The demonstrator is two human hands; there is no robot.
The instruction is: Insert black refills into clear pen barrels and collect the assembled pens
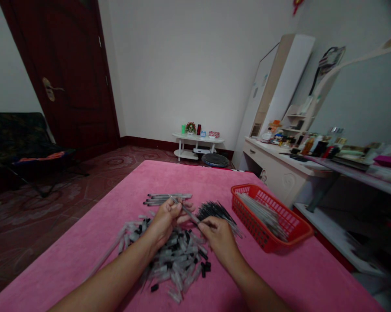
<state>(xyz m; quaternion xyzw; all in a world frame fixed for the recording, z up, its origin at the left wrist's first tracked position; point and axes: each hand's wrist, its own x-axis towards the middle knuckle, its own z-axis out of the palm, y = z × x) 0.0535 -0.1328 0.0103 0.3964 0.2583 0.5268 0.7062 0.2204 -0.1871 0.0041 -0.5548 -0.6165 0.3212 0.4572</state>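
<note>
A slim pen [189, 212] slants between my two hands above the pink cloth. My left hand [170, 219] pinches its upper end, with the other fingers curled loosely. At the lower end, the thumb and fingertips of my right hand [219, 236] close on it. Below my hands spreads a heap of clear pen caps [177, 260] and small black plugs [206, 266]. Behind my left hand lies a row of pens [156, 199]. A bundle of dark-tipped refills [217, 211] rests just beyond my right hand.
A red plastic basket [267, 242] holding clear pen tubes [263, 214] stands right of my hands on the pink cloth [156, 175]. Further right is a dressing table [280, 162] with bottles. A low white stand [198, 138] is at the far wall, a folding chair [23, 143] at left.
</note>
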